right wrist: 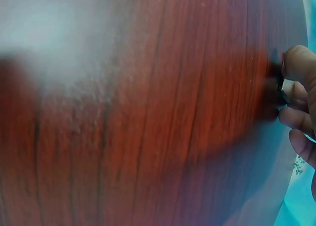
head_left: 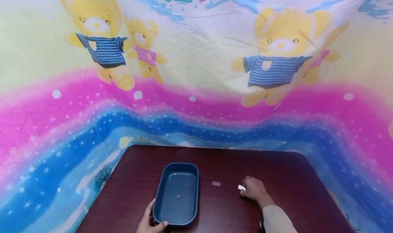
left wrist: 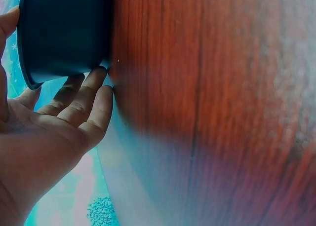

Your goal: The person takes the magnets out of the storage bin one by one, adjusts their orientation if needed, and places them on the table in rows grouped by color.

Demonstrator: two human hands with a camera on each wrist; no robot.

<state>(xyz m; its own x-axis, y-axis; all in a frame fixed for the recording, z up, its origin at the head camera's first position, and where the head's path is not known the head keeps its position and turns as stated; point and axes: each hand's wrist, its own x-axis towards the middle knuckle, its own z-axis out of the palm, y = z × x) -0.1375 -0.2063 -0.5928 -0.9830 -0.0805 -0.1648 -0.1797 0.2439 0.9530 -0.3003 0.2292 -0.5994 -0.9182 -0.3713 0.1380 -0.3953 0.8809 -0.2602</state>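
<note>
Plainly, the left hand [head_left: 147, 224] holds the tray [head_left: 172, 210] at its 8 o'clock corner, thumb over the rim and the other fingers along the outside wall. From the left wrist, those fingers lie spread somewhat against the wall, their tips low by the table [head_left: 233, 212].

Inside the dark blue tray lie two small discs: one disc [head_left: 178, 196] near the middle, the other disc [head_left: 187, 185] at about 1 o'clock from it, the two apart.

Off the tray's 3 o'clock side, well apart from it, the right hand [head_left: 255, 189] pinches a white block [head_left: 241, 187] in a narrow grip; the block juts out toward 9 o'clock from the fingertips. Whether it touches the table, I cannot tell; in the right wrist view the held part is dark and unclear.

Between tray and block, a flat pinkish chip [head_left: 216, 184] lies on the table, at 9 o'clock from the block and touching neither. A pale sleeve [head_left: 277, 219] runs toward 5 o'clock from the right hand. Beyond the table, at 12 o'clock, hangs a cloth [head_left: 190, 62] printed with bears.
</note>
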